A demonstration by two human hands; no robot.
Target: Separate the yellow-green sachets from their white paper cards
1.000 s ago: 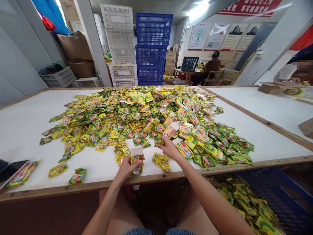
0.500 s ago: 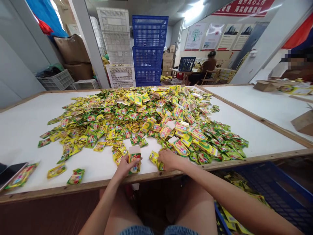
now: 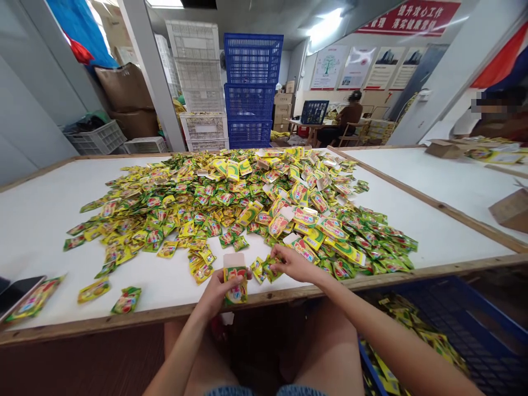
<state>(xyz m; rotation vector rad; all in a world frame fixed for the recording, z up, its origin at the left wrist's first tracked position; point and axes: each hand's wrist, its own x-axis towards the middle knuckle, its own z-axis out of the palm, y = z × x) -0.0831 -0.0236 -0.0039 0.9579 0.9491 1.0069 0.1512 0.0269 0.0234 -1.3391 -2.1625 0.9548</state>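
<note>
My left hand [image 3: 217, 291] is closed around a small yellow-and-green carton [image 3: 235, 286], its white top flap standing up, near the table's front edge. To its right, my right hand [image 3: 291, 263] has its fingers bent and pinched on small candy packets [image 3: 268, 268] that lie at the edge of the pile. A large heap of yellow and green packets [image 3: 198, 192] spreads over the white table. Several cartons [image 3: 305, 220] rest on the heap's right side. Two loose packets [image 3: 126, 300] lie at the front left.
A phone [image 3: 25, 294] lies at the table's left edge beside a larger packet. Below right stands a blue crate [image 3: 474, 324] holding cartons. Wooden strips [image 3: 437, 206] edge the table. Crate stacks [image 3: 253, 88] rise behind it. A person [image 3: 350, 115] sits at the back; another is at far right.
My left hand has moved slightly right and down with the carton. My right hand has lifted a little and its fingers have drawn together at the packets.
</note>
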